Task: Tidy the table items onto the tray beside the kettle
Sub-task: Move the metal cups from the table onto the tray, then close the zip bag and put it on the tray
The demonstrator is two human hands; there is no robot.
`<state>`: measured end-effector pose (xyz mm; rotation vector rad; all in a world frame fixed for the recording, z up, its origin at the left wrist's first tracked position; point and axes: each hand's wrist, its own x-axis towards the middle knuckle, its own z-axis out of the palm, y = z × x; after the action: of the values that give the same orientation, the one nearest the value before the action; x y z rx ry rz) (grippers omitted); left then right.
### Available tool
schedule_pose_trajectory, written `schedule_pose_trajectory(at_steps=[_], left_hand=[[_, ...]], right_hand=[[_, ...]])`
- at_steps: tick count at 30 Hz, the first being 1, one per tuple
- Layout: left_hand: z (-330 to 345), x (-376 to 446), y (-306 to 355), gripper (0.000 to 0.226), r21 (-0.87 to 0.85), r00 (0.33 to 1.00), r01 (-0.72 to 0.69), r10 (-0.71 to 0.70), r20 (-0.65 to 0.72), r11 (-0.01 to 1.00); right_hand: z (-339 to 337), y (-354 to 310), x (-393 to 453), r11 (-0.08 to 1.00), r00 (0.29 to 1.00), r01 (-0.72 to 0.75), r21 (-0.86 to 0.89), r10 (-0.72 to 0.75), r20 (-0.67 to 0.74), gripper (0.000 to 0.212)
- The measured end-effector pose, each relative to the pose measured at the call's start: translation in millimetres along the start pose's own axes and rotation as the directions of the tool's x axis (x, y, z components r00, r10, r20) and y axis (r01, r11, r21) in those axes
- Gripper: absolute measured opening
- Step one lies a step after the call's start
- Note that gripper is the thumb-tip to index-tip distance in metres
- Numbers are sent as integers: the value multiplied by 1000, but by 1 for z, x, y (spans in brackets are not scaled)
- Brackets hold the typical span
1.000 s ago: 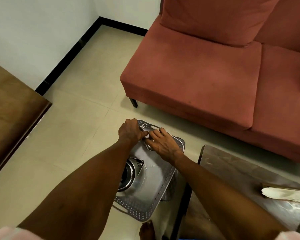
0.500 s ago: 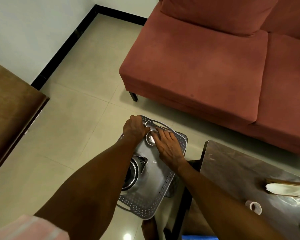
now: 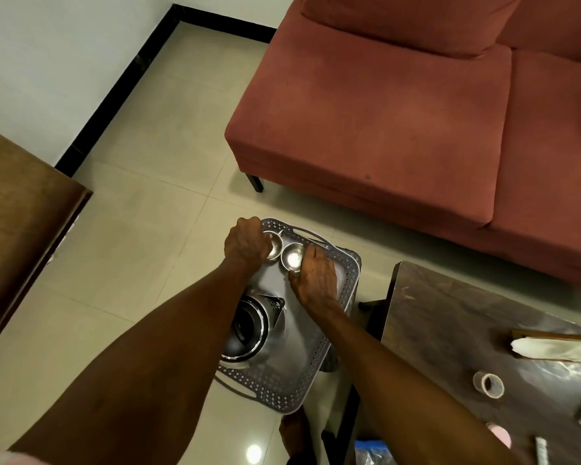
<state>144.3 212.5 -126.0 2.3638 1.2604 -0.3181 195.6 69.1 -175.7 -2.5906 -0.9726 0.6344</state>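
We see two small steel cups side by side at the far end of the tray (image 3: 344, 286), touching or nearly so. Our left hand (image 3: 247, 243) is curled round the left cup (image 3: 275, 247), covering its near-left side. Our right hand (image 3: 316, 276) curls its fingers against the right cup (image 3: 293, 258), gripping its right rim from the near side. The kettle (image 3: 252, 325) stands on the tray's near half, just behind our wrists, its spout pointing toward the cups. To the right, on the dark counter (image 3: 450, 317), well apart from both hands, lie a tape roll (image 3: 488, 384) and a white wrapped bundle (image 3: 550, 349).
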Motion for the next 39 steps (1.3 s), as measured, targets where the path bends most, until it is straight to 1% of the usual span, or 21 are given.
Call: schedule_pose_trajectory(at_steps=[5, 8, 10, 15, 18, 19, 22, 26, 31, 35, 37, 39], left_hand=[[-3, -14, 8, 30, -6, 1000, 10, -10, -12, 1000], [-8, -25, 20, 29, 35, 1000, -9, 10, -23, 999], [-12, -35, 33, 29, 94, 999, -34, 36, -25, 995], [-17, -67, 76, 34, 165, 989, -144, 146, -5, 976], [-10, -92, 105, 35, 178, 977, -211, 214, 0, 961], [-5, -103, 117, 35, 172, 974, -224, 227, 2, 959], [14, -135, 151, 42, 124, 962, -274, 274, 13, 954], [44, -182, 198, 48, 14, 952, -305, 305, 4, 952], [85, -244, 257, 50, -60, 937, -348, 349, 22, 936], [116, -286, 287, 52, -77, 950, -308, 311, 37, 948], [136, -309, 287, 53, -120, 957, -272, 281, 66, 955], [157, -331, 274, 51, -148, 972, -199, 214, 98, 969]], right_hand=[[-11, 6, -4, 999, 999, 42, 34, -43, 15, 63], [-22, 8, -15, 996, 999, 44, 72, -44, -8, 58], [-35, 12, -24, 992, 999, 31, 124, -26, -43, 55], [-74, 39, -45, 988, 995, -20, 150, 35, -94, 65], [-101, 64, -63, 984, 989, -53, 171, 75, -124, 59], [-111, 74, -71, 982, 988, -57, 182, 83, -133, 60], [-142, 107, -97, 973, 986, -73, 221, 104, -133, 71], [-178, 154, -142, 973, 977, -115, 200, 148, -157, 81], [-219, 226, -204, 972, 969, -161, 173, 188, -159, 80], [-239, 278, -247, 965, 960, -215, 152, 238, -146, 78], [-236, 297, -271, 965, 963, -225, 137, 241, -120, 74], [-222, 307, -293, 961, 965, -237, 145, 250, -84, 72]])
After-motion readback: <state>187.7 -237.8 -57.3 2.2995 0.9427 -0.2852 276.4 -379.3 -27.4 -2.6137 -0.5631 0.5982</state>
